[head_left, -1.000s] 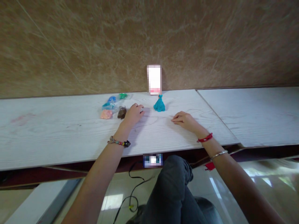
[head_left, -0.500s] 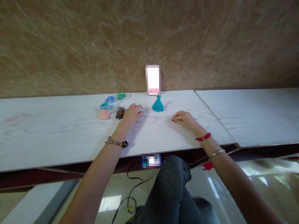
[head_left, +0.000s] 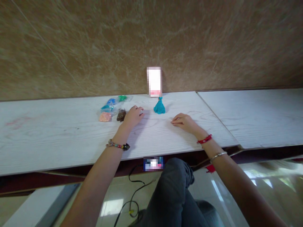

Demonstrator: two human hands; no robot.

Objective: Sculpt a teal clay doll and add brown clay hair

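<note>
My left hand [head_left: 133, 116] rests on the white table [head_left: 59, 135], fingers curled down onto the top, nothing visibly in them. It lies between a brown clay lump [head_left: 121, 115] on its left and a teal clay figure [head_left: 159, 106] standing to its right. My right hand [head_left: 184, 121] lies on the table further right, fingers bent and together, holding nothing I can see. Small bags of clay sit left of the brown lump: an orange one [head_left: 105, 117], a teal one [head_left: 106, 108], a blue one [head_left: 111, 101] and a green one [head_left: 122, 98].
A blurred white card [head_left: 154, 81] leans upright against the brown marble wall [head_left: 151, 41] behind the teal figure. A second white board [head_left: 255, 113] adjoins on the right. My knee in dark trousers [head_left: 175, 186] and a black cable [head_left: 132, 195] are below the table edge.
Both hands have stayed nearly still on the table; the view has shifted slightly. The clay pieces have not moved.
</note>
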